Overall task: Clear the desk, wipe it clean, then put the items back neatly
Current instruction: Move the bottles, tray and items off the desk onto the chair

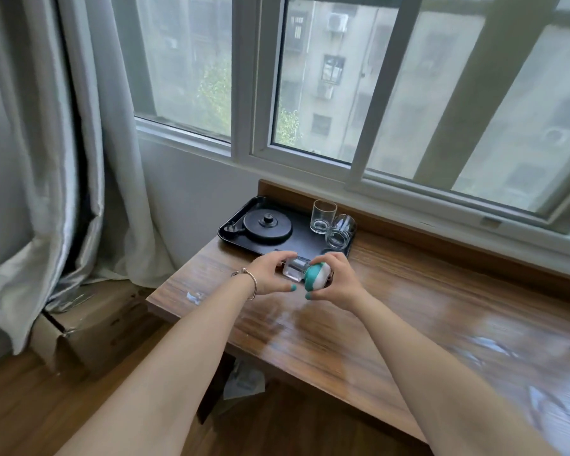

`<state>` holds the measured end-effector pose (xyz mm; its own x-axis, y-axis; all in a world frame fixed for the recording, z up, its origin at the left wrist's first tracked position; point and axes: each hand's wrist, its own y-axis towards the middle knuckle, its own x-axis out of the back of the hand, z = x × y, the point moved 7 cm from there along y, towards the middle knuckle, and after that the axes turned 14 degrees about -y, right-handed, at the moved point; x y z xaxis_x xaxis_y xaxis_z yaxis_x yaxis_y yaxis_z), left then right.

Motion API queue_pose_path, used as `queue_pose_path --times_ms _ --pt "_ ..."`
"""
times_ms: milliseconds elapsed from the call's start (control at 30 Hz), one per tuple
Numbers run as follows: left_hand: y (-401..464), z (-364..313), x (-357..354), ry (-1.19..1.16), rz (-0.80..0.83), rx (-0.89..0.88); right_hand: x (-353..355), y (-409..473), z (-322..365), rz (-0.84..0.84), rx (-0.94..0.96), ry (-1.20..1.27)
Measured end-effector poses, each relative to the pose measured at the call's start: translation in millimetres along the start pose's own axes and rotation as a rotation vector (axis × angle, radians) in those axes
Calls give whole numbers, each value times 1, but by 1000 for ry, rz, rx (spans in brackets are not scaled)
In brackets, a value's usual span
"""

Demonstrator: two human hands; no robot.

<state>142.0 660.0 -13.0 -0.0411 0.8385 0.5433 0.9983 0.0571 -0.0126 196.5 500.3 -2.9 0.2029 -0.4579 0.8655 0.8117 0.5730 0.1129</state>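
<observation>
Both my hands hold one small clear bottle (pixel 294 267) with a teal and white cap (pixel 316 276), lying sideways just above the wooden desk (pixel 359 324). My left hand (pixel 270 273) grips the clear body, my right hand (pixel 338 279) grips the cap end. Right behind them a black tray (pixel 305 240) sits at the desk's far left corner. On it stand a black kettle base (pixel 267 227) with its plug, and two clear glasses (pixel 323 216) (pixel 340 231), the nearer one tilted.
A small scrap of clear wrapper (pixel 194 297) lies near the desk's left edge. The window ledge (pixel 441 222) runs along the back. Grey curtains (pixel 79 159) hang at the left over a cardboard box (pixel 86 327) on the floor.
</observation>
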Motion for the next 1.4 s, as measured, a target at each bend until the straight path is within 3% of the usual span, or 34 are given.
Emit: queue_pose_path --times_ms 367,833,1100,1400 --pt "57 -21 9 55 9 -95 22 60 -18 -76 -17 -47" --pt "137 19 14 109 8 99 -12 139 -51 59 -12 -62" --pt "150 31 3 220 136 178 -14 144 -68 147 -20 -143" --pt "145 36 10 229 226 208 -18 138 -64 132 -44 -133"
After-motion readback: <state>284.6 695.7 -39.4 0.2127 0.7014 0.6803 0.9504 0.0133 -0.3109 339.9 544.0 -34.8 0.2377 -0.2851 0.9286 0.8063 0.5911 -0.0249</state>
